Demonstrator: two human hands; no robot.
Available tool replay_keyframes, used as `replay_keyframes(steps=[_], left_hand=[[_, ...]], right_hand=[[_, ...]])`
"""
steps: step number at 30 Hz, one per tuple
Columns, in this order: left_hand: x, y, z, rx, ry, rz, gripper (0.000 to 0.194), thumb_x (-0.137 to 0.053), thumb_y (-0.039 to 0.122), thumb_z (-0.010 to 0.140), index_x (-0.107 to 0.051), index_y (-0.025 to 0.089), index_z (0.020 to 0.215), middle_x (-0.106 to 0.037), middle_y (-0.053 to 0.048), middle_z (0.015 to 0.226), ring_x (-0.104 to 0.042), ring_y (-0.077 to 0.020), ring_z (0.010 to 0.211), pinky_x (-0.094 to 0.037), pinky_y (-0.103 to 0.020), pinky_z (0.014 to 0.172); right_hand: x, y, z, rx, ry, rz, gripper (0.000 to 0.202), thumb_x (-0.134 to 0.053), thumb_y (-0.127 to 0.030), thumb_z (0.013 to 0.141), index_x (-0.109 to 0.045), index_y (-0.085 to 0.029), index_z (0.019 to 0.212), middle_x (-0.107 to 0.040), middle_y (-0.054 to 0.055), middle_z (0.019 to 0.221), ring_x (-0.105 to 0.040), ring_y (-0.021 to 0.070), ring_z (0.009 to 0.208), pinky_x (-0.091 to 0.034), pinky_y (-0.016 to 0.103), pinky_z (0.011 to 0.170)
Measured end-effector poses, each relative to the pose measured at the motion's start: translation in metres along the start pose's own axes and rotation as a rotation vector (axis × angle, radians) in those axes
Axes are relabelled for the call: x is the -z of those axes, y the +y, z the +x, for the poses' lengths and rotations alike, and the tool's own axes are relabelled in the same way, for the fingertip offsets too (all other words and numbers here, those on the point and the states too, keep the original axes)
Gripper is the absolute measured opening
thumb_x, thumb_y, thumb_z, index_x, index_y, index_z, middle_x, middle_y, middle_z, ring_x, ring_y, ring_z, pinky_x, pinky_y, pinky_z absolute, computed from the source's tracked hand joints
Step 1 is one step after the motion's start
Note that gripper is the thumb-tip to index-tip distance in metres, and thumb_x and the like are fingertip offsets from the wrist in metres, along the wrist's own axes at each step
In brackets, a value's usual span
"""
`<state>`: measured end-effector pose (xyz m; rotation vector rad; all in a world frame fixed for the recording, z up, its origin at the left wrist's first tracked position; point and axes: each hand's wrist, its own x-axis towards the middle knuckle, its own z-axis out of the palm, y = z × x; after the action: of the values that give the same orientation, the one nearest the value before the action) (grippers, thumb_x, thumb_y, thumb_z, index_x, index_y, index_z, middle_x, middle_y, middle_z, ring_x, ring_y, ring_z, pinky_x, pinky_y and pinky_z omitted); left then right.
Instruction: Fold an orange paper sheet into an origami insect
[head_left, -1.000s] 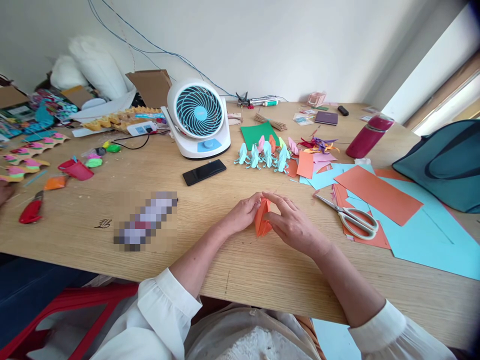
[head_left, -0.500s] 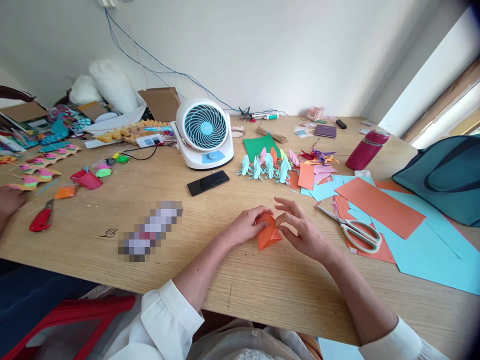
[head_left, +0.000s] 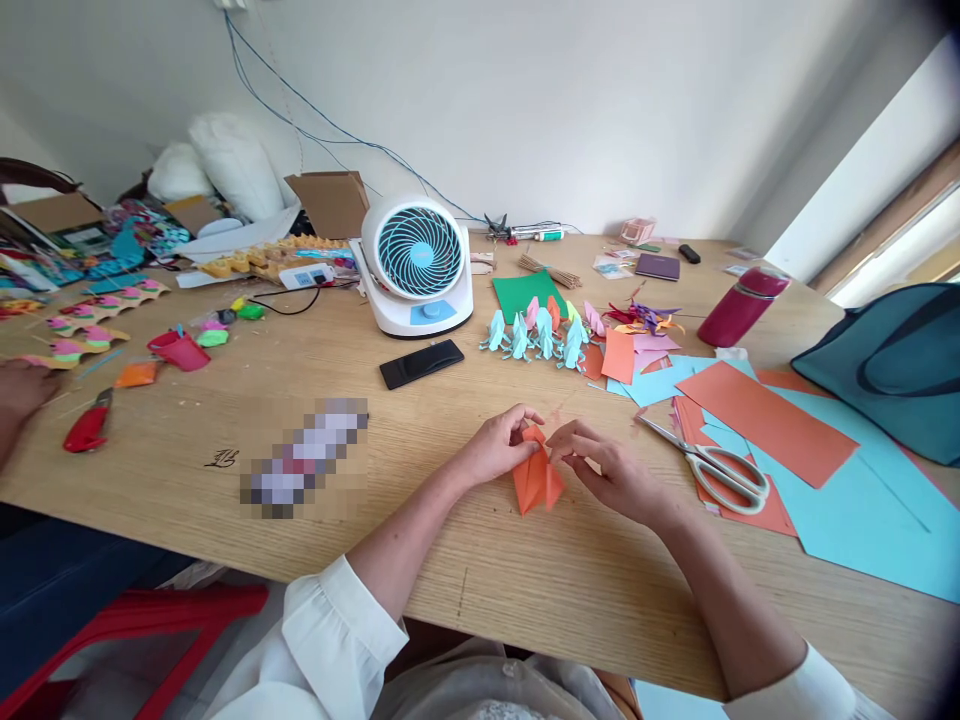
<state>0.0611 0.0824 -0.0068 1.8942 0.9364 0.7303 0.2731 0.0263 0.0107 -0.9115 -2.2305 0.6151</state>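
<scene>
Folded orange paper (head_left: 531, 482) stands just above the table between my two hands, with a pointed lower end and a flap at its right. My left hand (head_left: 501, 443) pinches its upper left part between thumb and fingers. At the paper's upper right edge, my right hand (head_left: 600, 465) has thumb and forefinger closed together on the flap. Beyond them stands a group of small folded paper figures (head_left: 546, 338), mostly light blue, with some pink and orange. Scissors with white handles (head_left: 724, 478) lie to the right of my right hand, on orange paper.
A white fan (head_left: 420, 265) stands at the back, with a black flat case (head_left: 421, 364) before it. Blue sheets (head_left: 862, 510), a magenta bottle (head_left: 742, 308) and a teal bag (head_left: 892, 370) are on the right. Another person's hand (head_left: 26, 390) rests at far left near a red cutter (head_left: 88, 425).
My right hand's fingers have come down and closed on the paper's right side. The orange paper has opened out a little, its right flap now standing apart. My left hand keeps its hold.
</scene>
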Motion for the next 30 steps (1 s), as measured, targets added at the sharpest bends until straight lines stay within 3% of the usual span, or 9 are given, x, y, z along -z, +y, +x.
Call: replay_keyframes(steps=[5, 11, 16, 25, 30], left_hand=[[0.000, -0.002, 0.000, 0.030, 0.005, -0.020, 0.034, -0.062, 0.018, 0.081, -0.058, 0.017, 0.115, -0.055, 0.004, 0.072, -0.052, -0.0106, 0.064, -0.041, -0.020, 0.061], [0.000, -0.002, 0.001, 0.076, 0.023, 0.017, 0.027, -0.065, 0.019, 0.080, -0.066, 0.015, 0.106, -0.062, 0.002, 0.073, -0.055, -0.0112, 0.065, -0.042, -0.021, 0.061], [0.000, 0.000, 0.000, 0.063, 0.047, 0.097, 0.026, -0.068, 0.022, 0.081, -0.068, 0.015, 0.106, -0.062, 0.002, 0.072, -0.056, -0.0120, 0.064, -0.043, -0.022, 0.062], [-0.004, -0.003, -0.001, -0.028, 0.006, 0.268, 0.033, -0.064, 0.016, 0.084, -0.065, 0.020, 0.118, -0.067, 0.002, 0.079, -0.058, -0.0130, 0.067, -0.043, -0.022, 0.066], [-0.006, -0.005, -0.001, -0.084, -0.001, 0.339, 0.031, -0.063, 0.015, 0.087, -0.064, 0.023, 0.117, -0.071, -0.001, 0.103, -0.063, -0.0136, 0.080, -0.047, -0.023, 0.079]], right_hand=[[-0.004, -0.003, 0.001, 0.053, 0.024, -0.127, 0.035, -0.039, -0.009, 0.096, -0.057, -0.025, 0.122, -0.053, 0.008, 0.101, -0.057, 0.0189, 0.091, -0.053, 0.034, 0.078], [-0.004, -0.009, -0.002, 0.052, -0.049, -0.293, 0.030, -0.040, -0.002, 0.091, -0.063, -0.020, 0.095, -0.050, 0.007, 0.097, -0.054, 0.0166, 0.081, -0.048, 0.031, 0.071], [-0.002, -0.010, -0.004, 0.012, -0.091, -0.364, 0.025, -0.046, -0.002, 0.089, -0.062, -0.021, 0.094, -0.053, 0.008, 0.101, -0.057, 0.0166, 0.080, -0.046, 0.031, 0.070], [0.006, -0.007, -0.005, -0.087, -0.170, -0.161, 0.033, -0.049, 0.005, 0.076, -0.062, -0.021, 0.092, -0.060, 0.005, 0.098, -0.060, 0.0155, 0.080, -0.045, 0.027, 0.070], [0.014, 0.001, -0.008, -0.237, -0.197, -0.098, 0.035, -0.046, 0.004, 0.075, -0.063, -0.021, 0.094, -0.063, 0.004, 0.097, -0.060, 0.0154, 0.082, -0.044, 0.027, 0.074]])
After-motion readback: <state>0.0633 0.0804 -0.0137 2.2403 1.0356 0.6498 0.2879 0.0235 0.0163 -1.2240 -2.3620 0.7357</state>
